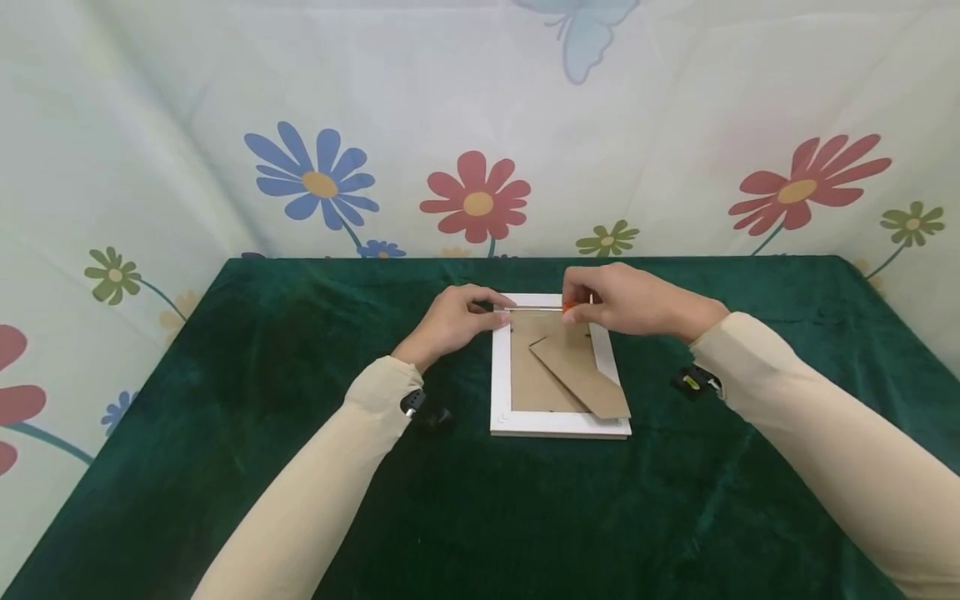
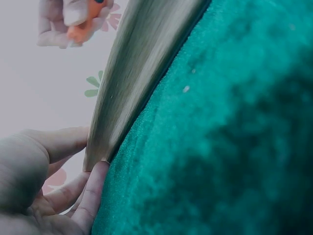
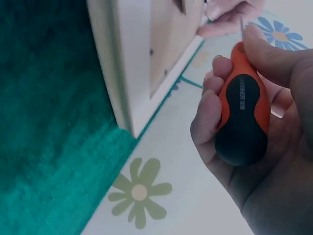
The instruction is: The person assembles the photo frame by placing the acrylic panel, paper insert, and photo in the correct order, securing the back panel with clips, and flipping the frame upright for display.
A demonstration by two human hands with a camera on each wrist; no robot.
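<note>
the frame point(image 1: 501, 375) lies back side up on the table point(image 1: 285, 333), its long axis running away from me. at its far end my left hand point(image 1: 453, 321) pinches the left corner; my right hand point(image 1: 626, 302), near the right corner, has its fingers curled round the screwdriver point(image 3: 242, 117). its shaft point(image 1: 536, 309) points left, across that axis, toward my left hand. whether it touches the frame, i cannot tell.
</note>
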